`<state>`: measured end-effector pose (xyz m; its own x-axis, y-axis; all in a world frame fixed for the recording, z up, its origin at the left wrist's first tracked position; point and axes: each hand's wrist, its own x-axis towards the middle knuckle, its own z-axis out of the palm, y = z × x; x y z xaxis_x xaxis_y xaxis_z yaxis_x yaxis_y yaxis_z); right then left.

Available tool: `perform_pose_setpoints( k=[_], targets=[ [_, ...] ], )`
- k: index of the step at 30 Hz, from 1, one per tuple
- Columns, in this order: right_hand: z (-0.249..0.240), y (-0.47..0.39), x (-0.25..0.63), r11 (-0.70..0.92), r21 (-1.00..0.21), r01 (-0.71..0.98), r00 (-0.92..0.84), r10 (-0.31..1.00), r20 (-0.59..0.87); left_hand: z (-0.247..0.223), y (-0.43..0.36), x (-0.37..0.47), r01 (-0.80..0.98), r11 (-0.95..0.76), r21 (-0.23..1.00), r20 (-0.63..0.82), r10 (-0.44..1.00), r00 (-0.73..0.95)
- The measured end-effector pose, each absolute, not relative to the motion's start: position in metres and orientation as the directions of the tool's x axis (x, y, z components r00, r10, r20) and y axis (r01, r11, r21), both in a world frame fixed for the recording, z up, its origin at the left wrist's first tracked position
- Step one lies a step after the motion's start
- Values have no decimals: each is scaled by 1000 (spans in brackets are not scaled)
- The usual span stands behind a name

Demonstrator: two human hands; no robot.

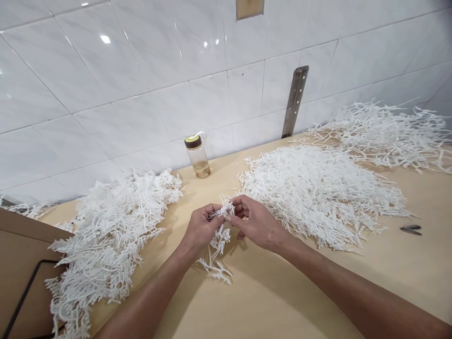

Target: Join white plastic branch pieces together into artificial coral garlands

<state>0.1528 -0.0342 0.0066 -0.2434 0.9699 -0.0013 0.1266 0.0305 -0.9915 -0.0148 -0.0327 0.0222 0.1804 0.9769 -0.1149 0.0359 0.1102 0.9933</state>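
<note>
Between my two hands is a white branched plastic sprig (221, 238), its thin twigs sticking out above the fingers and hanging below them. My left hand (201, 227) is closed on its left side, thumb and fingertips pinching it. From the right, my right hand (256, 221) pinches the same sprig, its thumb close to the left thumb. The fingers hide the exact point where the pieces meet. The lowest twigs hang near the tan tabletop (243, 301); whether they touch it I cannot tell.
Left lies a heap of bushy white sprigs (116, 226), beside a brown cardboard box (28, 268). A large pile of short white twigs (318, 188) is at right, longer branches (395, 134) behind. Also there: a bottle (198, 157), a metal bracket (295, 101) and small dark snips (411, 230).
</note>
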Motion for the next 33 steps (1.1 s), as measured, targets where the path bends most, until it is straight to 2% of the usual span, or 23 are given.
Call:
perform_pose_setpoints(
  k=[3,5,8,11,13,15,19,22,25,29,33],
  targets=[
    [9,-36,151,30,-991,134,-225,974,-1,23,-32,-16,5,161,987,-159,967,201],
    [9,-35,150,3,-992,125,-206,978,-23,23,-33,-15,14,129,992,-129,968,217],
    [7,-33,148,-61,-991,117,-168,983,-80,20,-34,-15,171,-61,983,27,980,196],
    [6,-31,149,-102,-988,120,-143,983,-118,16,-37,-17,418,-309,854,243,948,204],
    [8,-32,150,-104,-986,129,-133,984,-121,13,-37,-19,484,-401,778,332,916,225],
    [12,-33,151,-119,-983,141,-125,983,-137,11,-37,-21,499,-430,752,368,903,223],
    [16,-35,152,-139,-982,126,-123,980,-154,9,-37,-21,504,-409,761,366,912,187],
    [11,-34,151,-61,-996,58,-109,992,-67,9,-37,-17,448,-321,834,303,946,114],
    [3,-33,149,-28,-1000,6,-124,992,-28,10,-37,-14,316,-201,927,190,980,63],
    [-3,-33,145,26,-996,-83,-118,992,36,13,-35,-13,236,-110,966,98,993,61],
    [-2,-35,144,64,-994,-87,-82,994,71,13,-33,-14,228,-93,969,73,993,94]
  ],
)
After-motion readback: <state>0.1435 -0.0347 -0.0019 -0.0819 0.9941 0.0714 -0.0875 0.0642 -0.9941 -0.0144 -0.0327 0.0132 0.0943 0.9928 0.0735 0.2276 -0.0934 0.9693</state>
